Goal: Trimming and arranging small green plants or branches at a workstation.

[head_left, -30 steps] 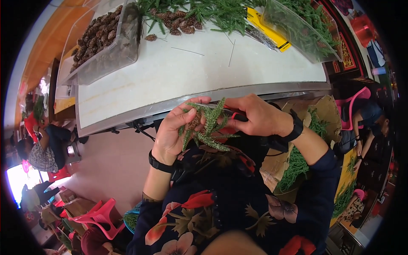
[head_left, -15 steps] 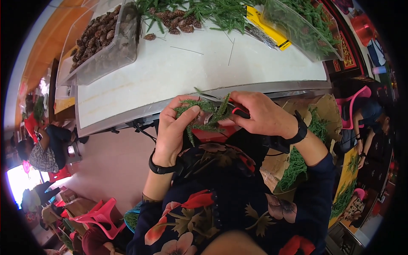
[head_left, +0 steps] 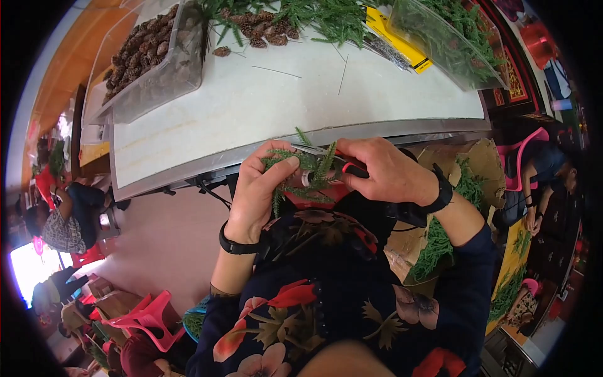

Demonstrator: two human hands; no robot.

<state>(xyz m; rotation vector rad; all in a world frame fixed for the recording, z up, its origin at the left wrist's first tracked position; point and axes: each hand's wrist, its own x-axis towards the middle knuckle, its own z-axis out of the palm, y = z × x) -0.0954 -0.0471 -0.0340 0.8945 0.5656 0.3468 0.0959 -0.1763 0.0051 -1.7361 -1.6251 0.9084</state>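
In front of my body, just below the table's near edge, my left hand is closed on a green artificial pine sprig, thumb over its stems. My right hand is wrapped round the red and black handles of a pair of pliers. Their silver jaws point left, across the top of the sprig toward my left fingertips. Needles and fingers hide what exactly the jaws touch.
On the white table stand a clear bin of pine cones and a clear bin of greenery. Loose cones, thin wires and a yellow packet lie between. A cardboard box of greenery is at my right.
The sprig has turned slightly, its upper tip standing higher and further right. The pliers' jaws have shifted a little lower; both hands keep their holds.
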